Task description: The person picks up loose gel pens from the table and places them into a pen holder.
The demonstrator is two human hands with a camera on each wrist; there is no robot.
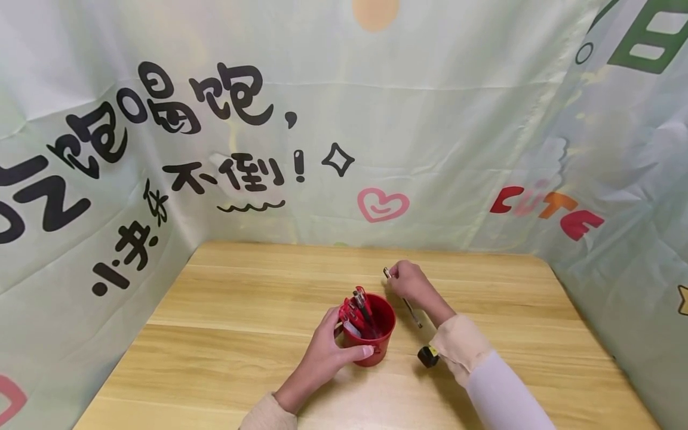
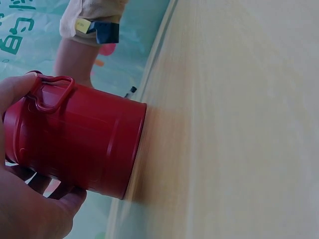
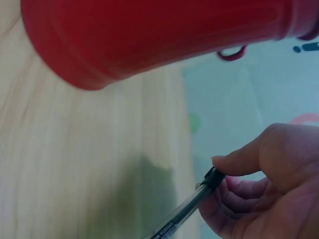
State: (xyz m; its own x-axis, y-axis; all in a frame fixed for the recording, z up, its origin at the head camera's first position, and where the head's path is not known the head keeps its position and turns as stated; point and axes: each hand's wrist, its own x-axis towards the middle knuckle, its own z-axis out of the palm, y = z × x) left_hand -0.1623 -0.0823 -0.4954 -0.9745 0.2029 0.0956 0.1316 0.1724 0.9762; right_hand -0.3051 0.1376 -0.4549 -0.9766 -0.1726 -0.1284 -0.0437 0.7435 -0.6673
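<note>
My left hand (image 1: 326, 353) grips a small red bucket (image 1: 372, 358) round its side, thumb across the front, while the bucket stands upright on the wooden table. Several red pens and a dark one (image 1: 365, 307) lean together inside, toward the bucket's left side. To the right of the bucket, my right hand (image 1: 409, 280) pinches a clear-barrelled pen (image 1: 412, 313) between thumb and fingers. In the right wrist view the grip is at the black end of this pen (image 3: 185, 209), and its barrel slants down to the left. A red loop handle (image 2: 62, 94) shows on the bucket's side.
The wooden table (image 1: 231, 310) reaches back to a printed cloth (image 1: 441, 149) hung behind and along both sides. A small black block (image 1: 427, 356) with a yellow label sits at the right sleeve's cuff.
</note>
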